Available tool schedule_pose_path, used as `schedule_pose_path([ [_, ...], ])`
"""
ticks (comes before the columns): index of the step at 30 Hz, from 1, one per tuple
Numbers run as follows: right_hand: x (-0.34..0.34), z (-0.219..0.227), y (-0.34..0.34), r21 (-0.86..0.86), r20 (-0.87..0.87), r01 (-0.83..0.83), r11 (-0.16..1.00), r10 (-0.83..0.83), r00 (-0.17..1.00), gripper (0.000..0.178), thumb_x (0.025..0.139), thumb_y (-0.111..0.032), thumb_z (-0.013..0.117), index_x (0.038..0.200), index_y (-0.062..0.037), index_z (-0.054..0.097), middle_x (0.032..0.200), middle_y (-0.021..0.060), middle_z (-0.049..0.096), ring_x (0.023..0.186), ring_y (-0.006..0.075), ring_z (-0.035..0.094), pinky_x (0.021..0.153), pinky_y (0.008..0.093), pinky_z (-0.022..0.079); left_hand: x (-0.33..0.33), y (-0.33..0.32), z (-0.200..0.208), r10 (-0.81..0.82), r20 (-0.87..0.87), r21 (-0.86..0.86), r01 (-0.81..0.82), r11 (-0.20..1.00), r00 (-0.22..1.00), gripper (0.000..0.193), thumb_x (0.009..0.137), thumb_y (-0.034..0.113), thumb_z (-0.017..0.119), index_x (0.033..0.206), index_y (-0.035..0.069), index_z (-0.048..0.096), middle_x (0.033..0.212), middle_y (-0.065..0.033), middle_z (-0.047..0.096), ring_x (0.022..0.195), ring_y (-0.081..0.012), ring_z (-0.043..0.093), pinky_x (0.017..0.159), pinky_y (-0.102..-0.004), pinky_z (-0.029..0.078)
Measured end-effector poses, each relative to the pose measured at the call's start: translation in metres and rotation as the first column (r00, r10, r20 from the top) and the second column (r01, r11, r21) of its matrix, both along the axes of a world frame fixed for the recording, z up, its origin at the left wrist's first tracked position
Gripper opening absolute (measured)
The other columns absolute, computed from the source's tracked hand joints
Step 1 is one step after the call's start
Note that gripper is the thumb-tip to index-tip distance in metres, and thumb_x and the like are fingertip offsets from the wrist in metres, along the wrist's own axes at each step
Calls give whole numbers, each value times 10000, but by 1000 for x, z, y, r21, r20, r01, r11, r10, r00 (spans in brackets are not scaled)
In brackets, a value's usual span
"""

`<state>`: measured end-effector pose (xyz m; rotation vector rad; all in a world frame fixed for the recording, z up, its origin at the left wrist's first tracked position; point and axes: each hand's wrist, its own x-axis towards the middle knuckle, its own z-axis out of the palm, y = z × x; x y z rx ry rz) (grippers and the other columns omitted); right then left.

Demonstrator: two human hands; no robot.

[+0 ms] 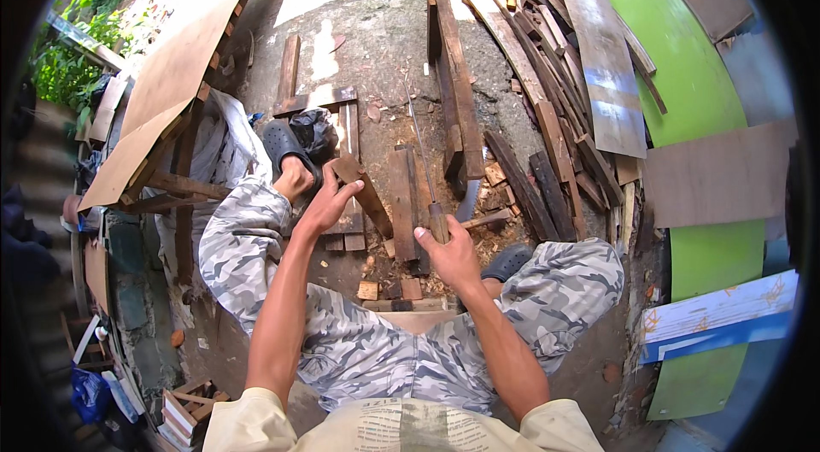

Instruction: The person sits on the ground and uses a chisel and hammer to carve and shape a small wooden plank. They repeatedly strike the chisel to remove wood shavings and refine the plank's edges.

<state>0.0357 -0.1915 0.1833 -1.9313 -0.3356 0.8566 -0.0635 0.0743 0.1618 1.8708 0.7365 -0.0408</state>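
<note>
My left hand (327, 202) is closed on the upper end of a short brown wood piece (369, 200), which slants down toward the ground between my feet. My right hand (450, 255) grips the wooden handle (438, 223) of a tool with a long, thin metal shaft (417, 132), pointing away from me; its exact kind is unclear. Between the hands lies a plank (402, 206) on the ground. A pale metal blade (468, 200), perhaps a saw's, shows just beyond my right hand.
A tall beam frame (457, 85) stands ahead. Lumber is piled (538, 67) at the right, beside green sheets (683, 42). At the left is a sheet-topped bench (175, 67). Small offcuts (368, 290) and shavings lie near my feet.
</note>
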Motion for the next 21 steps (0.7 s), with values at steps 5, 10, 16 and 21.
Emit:
schedule_pose_path([
  [5, -19, 2, 5, 57, 258, -63, 996, 47, 965, 583, 915, -355, 731, 1304, 48, 574, 1132, 255, 708, 1078, 391, 686, 943, 440, 513, 11, 2, -3, -29, -13, 59, 29, 998, 1000, 856, 956, 490, 578, 1398, -110, 155, 1405, -344, 452, 1356, -340, 465, 1153, -397, 338],
  [10, -25, 10, 15, 143, 139, -138, 980, 118, 983, 519, 922, -313, 711, 1290, 21, 564, 1059, 226, 726, 1009, 392, 703, 890, 439, 527, 12, 8, -7, -64, -40, 24, 65, 998, 997, 917, 924, 493, 589, 1428, -141, 159, 1402, -344, 449, 1354, -342, 469, 1153, -406, 348],
  [16, -28, 12, 26, 182, 164, -173, 968, 144, 976, 456, 913, -281, 711, 1256, -9, 587, 1011, 206, 734, 947, 360, 719, 844, 432, 534, 12, -6, -8, -25, -51, 71, 28, 997, 998, 956, 904, 494, 590, 1479, -115, 130, 1408, -384, 463, 1358, -433, 486, 1146, -426, 378],
  [21, -24, -2, 30, 206, 146, -197, 958, 169, 975, 403, 902, -242, 707, 1225, -22, 609, 975, 191, 737, 901, 344, 724, 815, 418, 537, 10, -15, -4, -66, -55, 61, 69, 996, 996, 996, 899, 486, 588, 1506, -127, 91, 1397, -404, 476, 1348, -476, 495, 1137, -436, 388],
])
